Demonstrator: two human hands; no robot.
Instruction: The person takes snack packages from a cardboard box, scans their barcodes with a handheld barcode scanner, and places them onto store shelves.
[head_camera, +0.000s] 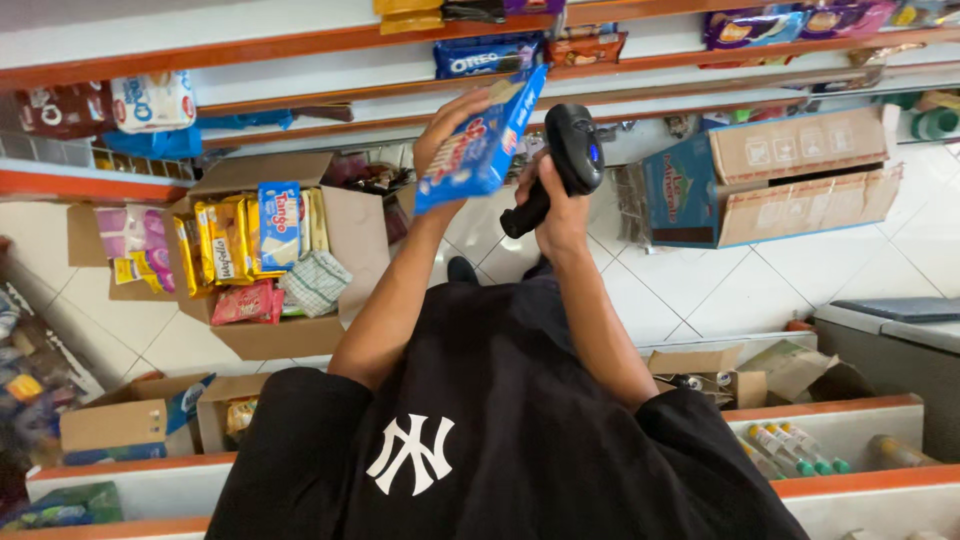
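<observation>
Item: blue biscuit packet (478, 145), gripped in your left hand (447, 125); right hand (560, 215) clasps black barcode scanner (570, 160). Keep packet's code facing scanner.

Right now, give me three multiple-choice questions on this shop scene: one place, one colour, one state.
1. Where does the open cardboard box of snacks stand?
A floor
B shelf
C counter
2. What colour is the packet in the left hand?
A red
B blue
C green
3. What is the right hand doing?
A hanging empty
B gripping a scanner
C resting on a shelf

Answers: 1 A, white tiles lie under the box; 2 B, its wrapper is mostly blue; 3 B, fingers wrap the black handle.
</observation>
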